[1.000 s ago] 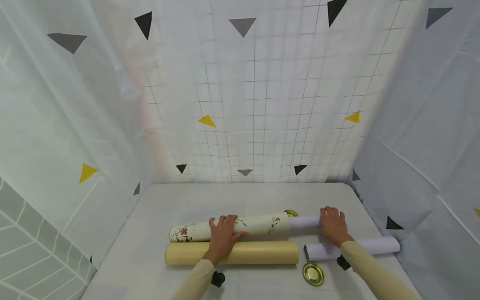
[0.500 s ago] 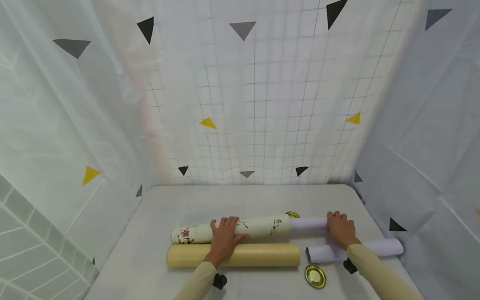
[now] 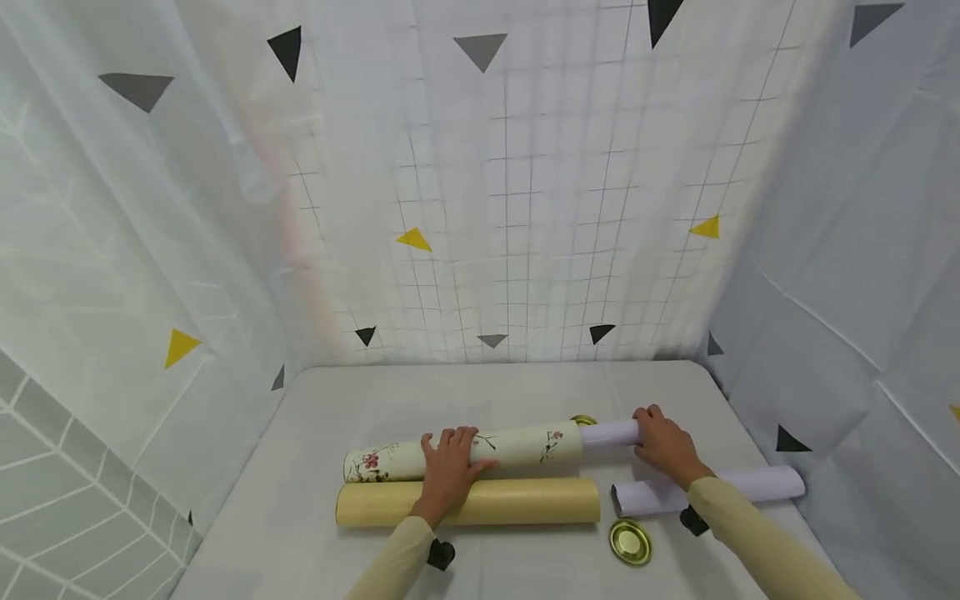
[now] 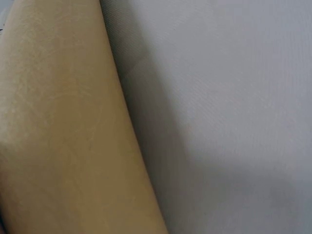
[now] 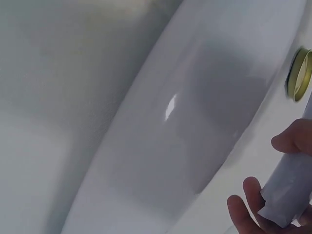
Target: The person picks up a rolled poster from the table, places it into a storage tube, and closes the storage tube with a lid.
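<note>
In the head view, my left hand (image 3: 450, 471) grips the cream tube with red flowers (image 3: 525, 446), fingers over its top and thumb on the near side. From that tube's right end sticks a narrower lilac roll (image 3: 611, 433). My right hand (image 3: 666, 446) holds the roll's outer end. The right wrist view shows the thumb and fingers of the right hand (image 5: 285, 180) around the lilac roll (image 5: 287, 187), whose end edge looks uneven. The left wrist view has only the yellow tube (image 4: 73, 117) and table, not the left hand's grip.
The yellow tube (image 3: 525, 502) lies just in front of the floral one. Another lilac roll (image 3: 757, 485) lies under the right forearm. One gold lid (image 3: 630, 542) is near the front; a second (image 3: 582, 420) is partly hidden behind the floral tube. Curtains surround the white table (image 3: 360, 392).
My right hand shifted right, then came back left with its fingers farther round the roll's end; less lilac shows than half a second ago. My left hand stays in place on the floral tube.
</note>
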`<action>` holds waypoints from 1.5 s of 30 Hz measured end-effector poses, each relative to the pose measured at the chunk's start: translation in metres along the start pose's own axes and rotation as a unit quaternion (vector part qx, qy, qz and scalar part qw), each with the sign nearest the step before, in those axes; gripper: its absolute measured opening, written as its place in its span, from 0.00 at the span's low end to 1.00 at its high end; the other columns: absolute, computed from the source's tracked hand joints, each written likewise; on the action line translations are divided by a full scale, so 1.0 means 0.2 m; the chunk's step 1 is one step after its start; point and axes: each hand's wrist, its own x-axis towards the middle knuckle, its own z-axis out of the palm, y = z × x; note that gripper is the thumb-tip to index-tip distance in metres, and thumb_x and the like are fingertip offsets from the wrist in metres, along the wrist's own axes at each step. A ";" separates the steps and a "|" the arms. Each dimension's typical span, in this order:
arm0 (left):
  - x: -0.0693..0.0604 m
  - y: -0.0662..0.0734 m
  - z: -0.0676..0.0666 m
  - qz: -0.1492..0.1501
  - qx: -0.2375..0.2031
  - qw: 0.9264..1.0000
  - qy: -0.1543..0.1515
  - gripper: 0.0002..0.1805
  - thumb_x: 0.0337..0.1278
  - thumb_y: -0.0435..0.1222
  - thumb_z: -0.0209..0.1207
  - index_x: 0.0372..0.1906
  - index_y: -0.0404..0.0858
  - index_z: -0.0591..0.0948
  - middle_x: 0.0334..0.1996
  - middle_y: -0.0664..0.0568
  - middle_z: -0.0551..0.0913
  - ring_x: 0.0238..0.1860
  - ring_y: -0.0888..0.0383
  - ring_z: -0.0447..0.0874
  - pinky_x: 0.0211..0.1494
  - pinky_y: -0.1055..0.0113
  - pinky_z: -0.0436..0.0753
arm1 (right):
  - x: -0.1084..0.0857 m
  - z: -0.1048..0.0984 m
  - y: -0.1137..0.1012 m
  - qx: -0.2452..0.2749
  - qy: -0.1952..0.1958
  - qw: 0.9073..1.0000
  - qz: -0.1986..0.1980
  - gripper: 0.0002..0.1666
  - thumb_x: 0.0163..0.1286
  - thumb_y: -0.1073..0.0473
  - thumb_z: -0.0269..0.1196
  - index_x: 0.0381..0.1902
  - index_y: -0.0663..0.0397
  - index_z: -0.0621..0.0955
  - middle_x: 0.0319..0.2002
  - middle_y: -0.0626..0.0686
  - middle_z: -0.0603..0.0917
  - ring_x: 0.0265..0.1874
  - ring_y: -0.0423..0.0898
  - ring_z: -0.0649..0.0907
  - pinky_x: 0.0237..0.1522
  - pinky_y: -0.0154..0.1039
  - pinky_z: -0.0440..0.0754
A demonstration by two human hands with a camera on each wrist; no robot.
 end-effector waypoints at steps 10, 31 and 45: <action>0.00 0.00 0.03 0.012 -0.001 1.000 0.009 0.39 0.52 0.67 0.62 0.61 0.44 0.79 0.56 0.52 0.85 0.57 0.49 0.80 0.64 0.35 0.67 | 0.01 0.02 -0.10 0.019 -0.021 0.999 -0.023 0.29 0.57 0.66 0.73 0.55 0.66 0.76 0.49 0.66 0.79 0.41 0.58 0.85 0.38 0.56 0.86; -0.01 0.01 0.02 -0.003 -0.005 1.000 0.010 0.39 0.52 0.65 0.64 0.62 0.44 0.79 0.57 0.53 0.85 0.57 0.50 0.80 0.64 0.34 0.68 | 0.06 0.05 -0.26 0.094 -0.041 0.992 -0.074 0.31 0.56 0.68 0.71 0.59 0.64 0.75 0.50 0.62 0.77 0.46 0.54 0.82 0.47 0.55 0.86; 0.01 0.01 0.01 -0.006 0.007 1.000 0.005 0.38 0.53 0.66 0.62 0.62 0.46 0.79 0.57 0.53 0.85 0.58 0.51 0.80 0.65 0.34 0.68 | 0.04 0.05 -0.31 0.172 -0.081 0.978 -0.091 0.39 0.60 0.57 0.76 0.65 0.64 0.73 0.58 0.64 0.75 0.56 0.56 0.80 0.60 0.59 0.82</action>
